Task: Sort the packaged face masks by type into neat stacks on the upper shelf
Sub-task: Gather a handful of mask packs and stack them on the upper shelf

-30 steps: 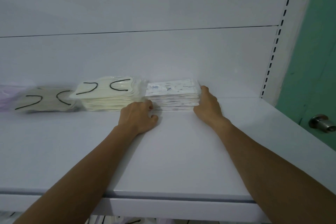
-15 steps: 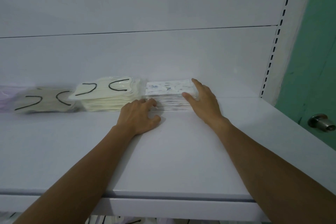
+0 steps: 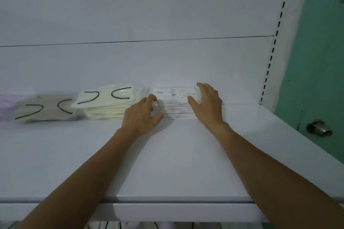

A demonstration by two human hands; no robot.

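A stack of white, blue-printed packaged masks (image 3: 173, 98) stands at the back of the white upper shelf (image 3: 167, 163). My left hand (image 3: 142, 115) touches the stack's left front corner with curled fingers. My right hand (image 3: 206, 104) lies over the stack's right end, fingers spread on its top and thumb against its front face. Left of it stands a stack of cream masks with black ear loops (image 3: 109, 104). Further left lies a beige stack with black loops (image 3: 46, 109), and a blurred lilac stack (image 3: 7, 106) sits at the frame's edge.
The shelf's white back panel (image 3: 149, 24) rises behind the stacks, with a slotted upright (image 3: 270, 61) at the right. Beyond it are a green door and a metal door knob (image 3: 319, 128). More packaged masks (image 3: 111, 226) show on the shelf below.
My right hand slid from the stack's right side up onto its top and front. My left hand's fingers rose from the shelf to the stack's left corner.
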